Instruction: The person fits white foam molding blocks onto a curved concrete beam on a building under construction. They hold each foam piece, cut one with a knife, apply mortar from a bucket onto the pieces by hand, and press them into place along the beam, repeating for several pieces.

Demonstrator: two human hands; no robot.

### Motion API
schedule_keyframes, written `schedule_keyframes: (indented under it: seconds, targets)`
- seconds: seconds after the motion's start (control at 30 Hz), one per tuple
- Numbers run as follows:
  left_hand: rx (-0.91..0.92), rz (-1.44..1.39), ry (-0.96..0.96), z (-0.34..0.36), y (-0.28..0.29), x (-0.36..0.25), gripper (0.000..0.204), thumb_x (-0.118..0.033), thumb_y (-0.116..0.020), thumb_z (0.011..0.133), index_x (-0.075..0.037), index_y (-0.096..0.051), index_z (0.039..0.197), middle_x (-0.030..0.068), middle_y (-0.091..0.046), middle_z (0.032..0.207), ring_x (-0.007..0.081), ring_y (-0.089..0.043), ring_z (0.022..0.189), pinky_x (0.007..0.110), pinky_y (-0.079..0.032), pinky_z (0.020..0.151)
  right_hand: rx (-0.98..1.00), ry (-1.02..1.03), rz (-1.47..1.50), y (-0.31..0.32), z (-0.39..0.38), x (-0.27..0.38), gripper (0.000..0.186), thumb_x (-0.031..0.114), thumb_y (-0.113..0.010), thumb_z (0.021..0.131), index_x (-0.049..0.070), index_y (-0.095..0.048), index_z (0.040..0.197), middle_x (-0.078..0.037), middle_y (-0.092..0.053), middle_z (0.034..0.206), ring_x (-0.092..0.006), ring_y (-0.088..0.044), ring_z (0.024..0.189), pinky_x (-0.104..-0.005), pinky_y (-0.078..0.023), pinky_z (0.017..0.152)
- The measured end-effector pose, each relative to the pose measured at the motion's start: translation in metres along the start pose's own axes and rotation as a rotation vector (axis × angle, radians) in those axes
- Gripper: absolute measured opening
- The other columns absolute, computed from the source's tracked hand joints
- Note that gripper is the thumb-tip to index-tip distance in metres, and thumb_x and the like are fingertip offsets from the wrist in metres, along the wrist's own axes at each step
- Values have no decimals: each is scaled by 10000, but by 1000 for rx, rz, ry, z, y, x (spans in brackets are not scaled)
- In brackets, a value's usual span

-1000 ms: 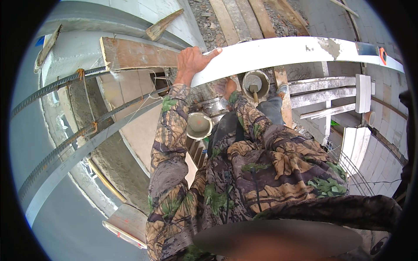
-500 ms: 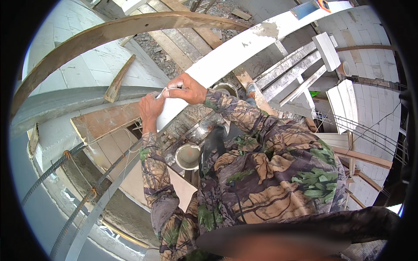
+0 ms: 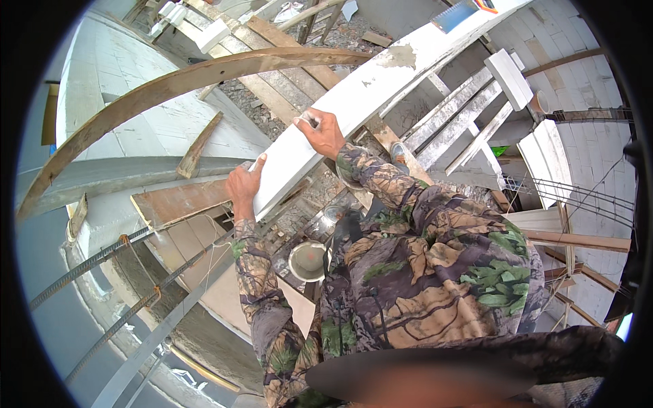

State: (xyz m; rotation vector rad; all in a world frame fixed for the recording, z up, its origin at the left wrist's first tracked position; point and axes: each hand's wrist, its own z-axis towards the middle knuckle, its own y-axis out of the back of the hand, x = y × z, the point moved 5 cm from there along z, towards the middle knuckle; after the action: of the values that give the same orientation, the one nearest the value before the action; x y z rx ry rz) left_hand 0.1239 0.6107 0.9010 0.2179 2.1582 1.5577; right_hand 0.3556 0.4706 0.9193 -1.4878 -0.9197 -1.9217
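The white beam is running from the left hand toward 2 o'clock; 1 grey patch is covering part of its top, the remainder looking mostly bare. The left grip is touching its near end, closure unclear; the right hand is forming a loose curl above, contents impossible to tell.

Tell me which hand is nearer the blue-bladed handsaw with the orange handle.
Right: the right hand is partway along the long, flat white beam toward the handsaw; the left hand is at the beam's near end, farther away.
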Motion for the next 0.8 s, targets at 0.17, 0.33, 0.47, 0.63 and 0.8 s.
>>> schedule_keyframes:
  seconds: [0.17, 0.33, 0.47, 0.63, 0.8]
  targets:
    - [-158, -35, -54, 4, -4, 2, 826, -738, -572, 869, 35, -749, 1104, 304, -719, 974, 453, -692, 983, 496, -515, 902, -881, -256, -97, 185, 6, -97, 365, 197, -530, 967, -2, -608, 1263, -222, -589, 1261, -320, -565, 1175, -403, -416, 1031]
    - [-169, -68, -57, 6, -1, 4, 769, -712, -584, 879, 7, -764, 1087, 299, -720, 954, 444, -695, 971, 491, -512, 907, -807, -323, 237, 249, 52, -181, 546, 184, -506, 961, -9, -475, 1470, -183, -541, 1403, -301, -552, 1207, -416, -460, 995]
    - [-170, -45, -54, 1, 6, -2, 731, -703, -586, 886, -20, -777, 1062, 280, -724, 931, 443, -694, 948, 491, -516, 880, -776, -391, 494, 233, 59, -175, 601, 172, -492, 956, -57, -407, 1505, -220, -408, 1522, -317, -470, 1338, -400, -370, 1106]
    - [-167, -81, -46, -3, 8, -5, 710, -700, -587, 888, -37, -781, 1051, 270, -726, 932, 440, -691, 928, 484, -521, 850, -779, -366, 184, 214, 50, -139, 686, 357, -437, 1016, -38, -299, 1560, -250, -302, 1595, -383, -262, 1485, -444, -215, 1218]
    - [-167, -59, -54, -4, 8, 1, 730, -716, -578, 883, -37, -780, 1063, 272, -726, 939, 443, -688, 933, 505, -515, 853, -657, -352, -236, 201, 33, -125, 697, 533, -297, 1064, 105, -249, 1613, -282, -187, 1628, -431, -152, 1511, -505, -142, 1230]
